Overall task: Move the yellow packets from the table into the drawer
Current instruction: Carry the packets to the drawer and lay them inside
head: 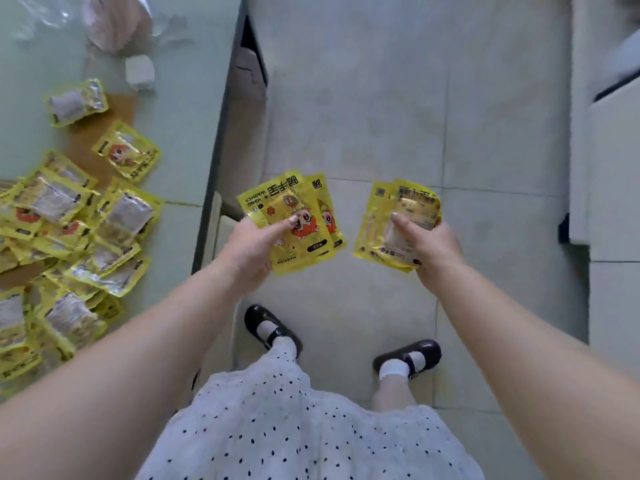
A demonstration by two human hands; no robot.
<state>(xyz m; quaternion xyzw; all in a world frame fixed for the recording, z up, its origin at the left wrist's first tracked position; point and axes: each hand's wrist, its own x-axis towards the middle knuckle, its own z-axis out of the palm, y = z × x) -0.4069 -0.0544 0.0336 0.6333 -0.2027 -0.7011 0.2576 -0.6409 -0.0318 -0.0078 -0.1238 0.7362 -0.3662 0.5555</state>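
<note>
Yellow packets [69,233] lie heaped on the glass table [187,98] at left; above the tiled floor [381,98], the left hand [249,251] and right hand [433,247] each grip a fanned bunch

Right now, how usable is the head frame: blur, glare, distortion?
Head view: wide-angle bending stretches the forearms and curves the table edge; print on the packets in the left hand is readable, while the right hand is slightly motion-smeared; top-left plastic wrap is soft with glare; lighting is even, shadows faint.
</note>
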